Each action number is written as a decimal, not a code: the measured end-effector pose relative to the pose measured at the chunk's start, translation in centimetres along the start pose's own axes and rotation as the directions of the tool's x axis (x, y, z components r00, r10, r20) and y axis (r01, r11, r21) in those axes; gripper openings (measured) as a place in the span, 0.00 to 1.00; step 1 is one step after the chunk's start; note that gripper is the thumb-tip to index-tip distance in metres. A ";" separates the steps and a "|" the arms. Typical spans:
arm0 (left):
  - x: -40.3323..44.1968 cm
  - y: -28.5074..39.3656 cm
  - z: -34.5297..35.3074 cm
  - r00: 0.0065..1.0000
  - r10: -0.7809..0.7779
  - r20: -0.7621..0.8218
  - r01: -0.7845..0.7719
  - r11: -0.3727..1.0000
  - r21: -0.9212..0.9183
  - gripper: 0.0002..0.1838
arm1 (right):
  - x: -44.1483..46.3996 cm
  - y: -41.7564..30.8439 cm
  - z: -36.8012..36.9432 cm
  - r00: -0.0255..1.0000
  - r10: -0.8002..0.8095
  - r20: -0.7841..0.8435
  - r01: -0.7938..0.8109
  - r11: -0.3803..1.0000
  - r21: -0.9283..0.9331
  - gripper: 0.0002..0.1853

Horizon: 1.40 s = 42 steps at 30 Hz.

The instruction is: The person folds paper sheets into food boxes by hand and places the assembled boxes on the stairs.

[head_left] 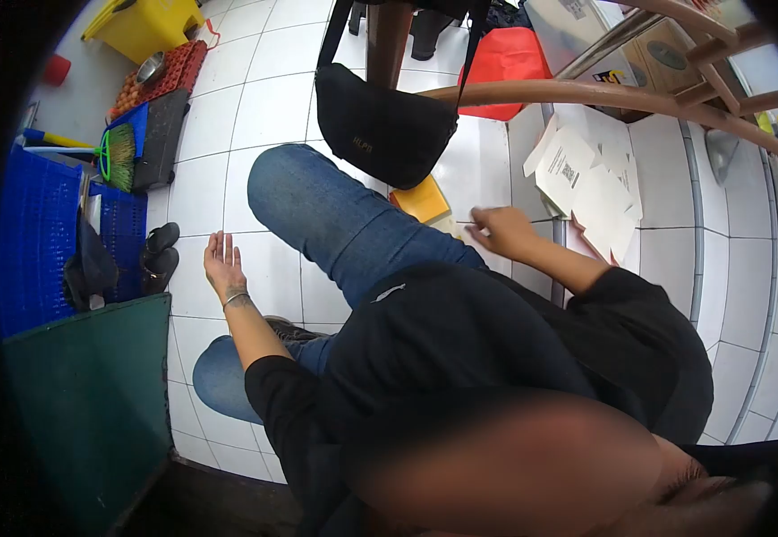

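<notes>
My left hand [224,266] is held out over the white tiled floor, palm up and fingers apart, with nothing in it. A bracelet circles that wrist. On the other side, my right hand [499,230] has its fingers curled in, and what they hold, if anything, is too small to make out. It is nearest to a yellow-orange packet [421,200] on the floor, beside my jeans-covered knee [299,183]. Right of that hand lie white printed sheets [586,179], partly overlapping. A black bag [384,125] hangs by its strap above the packet.
Blue crates [42,233], a green broom [119,157] and black sandals [160,258] line the left. Nearby are an egg tray [127,95] and a dark green panel [93,394]. A brown chair [577,92] and red bag [502,72] stand at the top right.
</notes>
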State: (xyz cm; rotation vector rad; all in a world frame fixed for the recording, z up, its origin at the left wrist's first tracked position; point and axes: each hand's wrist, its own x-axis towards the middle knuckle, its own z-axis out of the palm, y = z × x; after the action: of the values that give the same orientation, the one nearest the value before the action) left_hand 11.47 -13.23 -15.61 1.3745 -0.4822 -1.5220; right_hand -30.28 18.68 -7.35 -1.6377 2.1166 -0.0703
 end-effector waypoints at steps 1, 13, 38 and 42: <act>-0.1 0.1 0.2 1.000 -0.002 -0.007 0.002 1.000 0.001 0.25 | -1.3 0.3 -2.4 0.980 -0.028 -0.197 0.053 0.991 0.120 0.14; 0.2 -0.4 1.0 0.999 -0.047 0.016 0.047 0.999 0.002 0.23 | -3.8 9.4 -12.8 0.935 0.347 -0.070 -0.343 0.937 0.069 0.33; -15.8 6.2 11.7 0.758 0.420 0.499 -0.535 0.838 0.108 0.20 | -5.7 -5.3 -19.4 0.712 -0.182 -0.678 0.153 0.983 -0.103 0.11; -26.1 4.6 15.0 0.522 0.144 0.841 -0.279 0.960 0.009 0.24 | -0.3 -13.7 -13.2 0.616 -0.531 -0.582 0.601 0.794 -0.089 0.17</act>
State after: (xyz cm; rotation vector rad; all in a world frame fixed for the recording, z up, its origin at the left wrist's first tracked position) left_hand -3.78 2.18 5.75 0.5301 -1.3355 -1.8974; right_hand -22.93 11.90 8.83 -2.3769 1.7957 -1.0082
